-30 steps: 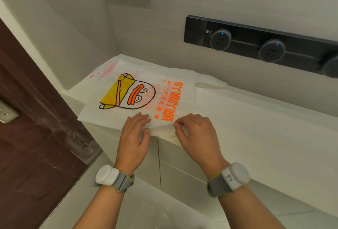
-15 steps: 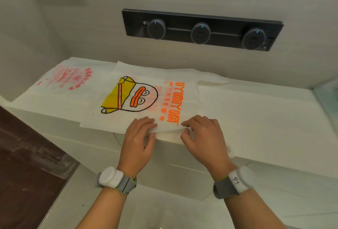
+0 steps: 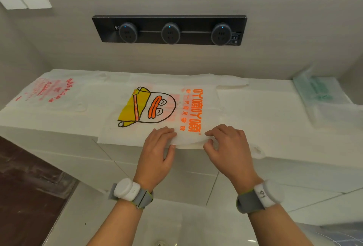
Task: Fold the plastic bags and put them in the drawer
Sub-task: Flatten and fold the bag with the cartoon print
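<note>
The printed plastic bag lies flat on the bench, its near edge overhanging and pinched by the left grip and the right grip. The fold will likely go best if that edge is carried evenly toward 12 o'clock, corners level, and the crease then pressed flat.

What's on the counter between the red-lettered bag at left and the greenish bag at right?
In the head view, the cartoon-print bag lies there, left hand and right hand pinching its near edge.
</note>
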`<control>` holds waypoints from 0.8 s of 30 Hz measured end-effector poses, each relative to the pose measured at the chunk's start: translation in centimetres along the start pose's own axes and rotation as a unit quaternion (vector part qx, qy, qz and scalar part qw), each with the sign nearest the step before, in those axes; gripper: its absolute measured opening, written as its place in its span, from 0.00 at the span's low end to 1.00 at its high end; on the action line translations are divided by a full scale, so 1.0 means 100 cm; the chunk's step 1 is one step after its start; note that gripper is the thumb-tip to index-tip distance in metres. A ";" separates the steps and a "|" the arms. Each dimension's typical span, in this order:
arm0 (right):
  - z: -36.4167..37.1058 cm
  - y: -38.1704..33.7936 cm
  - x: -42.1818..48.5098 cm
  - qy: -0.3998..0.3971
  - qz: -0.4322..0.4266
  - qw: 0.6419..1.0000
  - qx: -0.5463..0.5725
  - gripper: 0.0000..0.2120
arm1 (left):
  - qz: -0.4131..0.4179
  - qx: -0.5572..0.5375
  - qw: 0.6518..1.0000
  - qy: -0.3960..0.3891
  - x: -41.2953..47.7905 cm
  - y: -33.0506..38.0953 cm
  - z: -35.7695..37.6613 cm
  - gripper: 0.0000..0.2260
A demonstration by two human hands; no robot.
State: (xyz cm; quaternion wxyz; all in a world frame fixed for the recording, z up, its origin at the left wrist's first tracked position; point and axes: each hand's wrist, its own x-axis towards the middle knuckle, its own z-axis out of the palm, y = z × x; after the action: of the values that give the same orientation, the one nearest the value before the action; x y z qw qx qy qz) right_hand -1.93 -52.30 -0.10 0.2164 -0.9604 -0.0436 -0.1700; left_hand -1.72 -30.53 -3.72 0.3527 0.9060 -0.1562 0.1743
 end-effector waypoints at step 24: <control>0.020 -0.021 -0.019 -0.038 -0.106 0.993 -0.035 0.20 | 0.003 0.139 0.990 -0.019 -0.011 -0.017 -0.024 0.22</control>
State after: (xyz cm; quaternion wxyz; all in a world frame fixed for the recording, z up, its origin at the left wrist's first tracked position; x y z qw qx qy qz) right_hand -3.42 -49.61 -1.61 0.1611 -0.9633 -0.1471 -0.1567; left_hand -2.51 -27.49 -3.53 0.2194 0.9489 -0.1400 0.1787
